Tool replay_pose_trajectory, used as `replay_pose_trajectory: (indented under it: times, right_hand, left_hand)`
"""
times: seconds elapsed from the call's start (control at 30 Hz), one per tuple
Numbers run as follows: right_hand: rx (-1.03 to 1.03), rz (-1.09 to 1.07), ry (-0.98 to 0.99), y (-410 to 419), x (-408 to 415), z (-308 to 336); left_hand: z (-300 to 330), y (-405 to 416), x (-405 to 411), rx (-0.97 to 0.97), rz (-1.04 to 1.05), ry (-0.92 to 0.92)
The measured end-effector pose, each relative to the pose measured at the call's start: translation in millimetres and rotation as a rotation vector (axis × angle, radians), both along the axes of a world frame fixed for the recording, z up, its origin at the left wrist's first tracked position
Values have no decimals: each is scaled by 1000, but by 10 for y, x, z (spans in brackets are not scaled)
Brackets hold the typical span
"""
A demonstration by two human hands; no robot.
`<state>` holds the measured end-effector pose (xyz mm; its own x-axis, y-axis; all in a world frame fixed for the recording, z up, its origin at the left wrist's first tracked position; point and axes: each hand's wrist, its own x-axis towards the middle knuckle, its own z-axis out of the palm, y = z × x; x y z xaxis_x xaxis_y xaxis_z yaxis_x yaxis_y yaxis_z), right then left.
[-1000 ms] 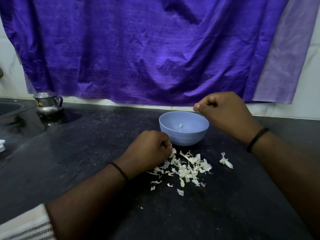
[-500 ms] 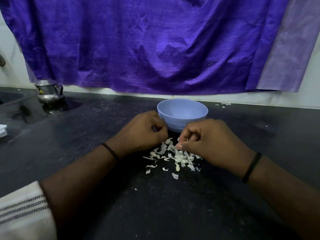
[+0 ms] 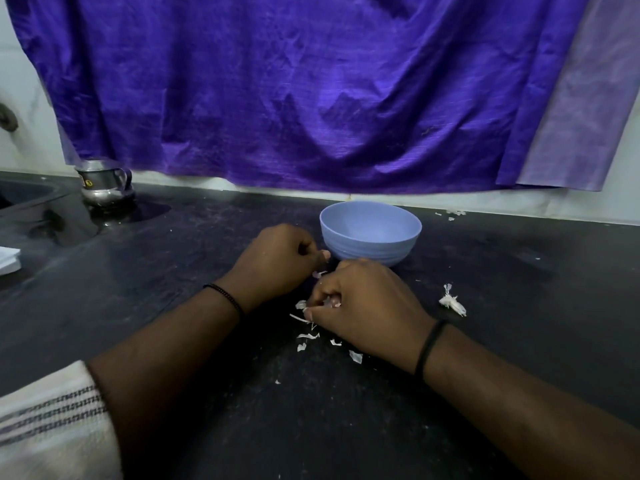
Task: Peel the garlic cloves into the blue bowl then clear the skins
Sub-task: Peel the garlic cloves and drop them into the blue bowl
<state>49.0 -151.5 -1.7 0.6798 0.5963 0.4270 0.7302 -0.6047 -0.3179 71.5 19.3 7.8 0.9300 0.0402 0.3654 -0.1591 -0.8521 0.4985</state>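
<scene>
Purple wrinkled cloth (image 3: 311, 91) hangs across the wall behind a black stone counter (image 3: 519, 341). At the far left lies a white folded object (image 3: 8, 259), and behind it a small shiny steel jug (image 3: 104, 183) stands near the wall. Toward the middle, the left hand (image 3: 277, 261) rests on the counter with its fingers curled into a loose fist, a pale scrap at its fingertips; whether it grips anything inside I cannot tell. Just right of it, the right hand (image 3: 363, 313) lies knuckles up over a scatter of white papery garlic skins (image 3: 306, 336), its curled fingers pinching some of them. Behind both hands stands the round pale-blue plastic bowl (image 3: 370, 233), upright, close to the knuckles; its contents are hidden. Further right, a separate white clump of garlic skin (image 3: 452, 301) lies alone, with tiny flakes (image 3: 453, 213) by the wall.
</scene>
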Motion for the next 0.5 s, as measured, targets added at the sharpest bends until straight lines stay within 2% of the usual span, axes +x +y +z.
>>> replay_pose_trajectory:
  times: [0.13, 0.2, 0.37, 0.5]
  right_hand:
    - [4, 18, -28, -3, -3, 4]
    - [79, 11, 54, -46, -6, 43]
    - [301, -81, 220, -296, 47, 147]
    - [451, -132, 270, -483, 123, 164]
  left_hand:
    - [-2, -50, -35, -45, -34, -14]
    - [11, -72, -62, -103, -65, -23]
    - [52, -206, -185, -514, -233, 47]
    - [49, -291, -246, -685, -377, 95]
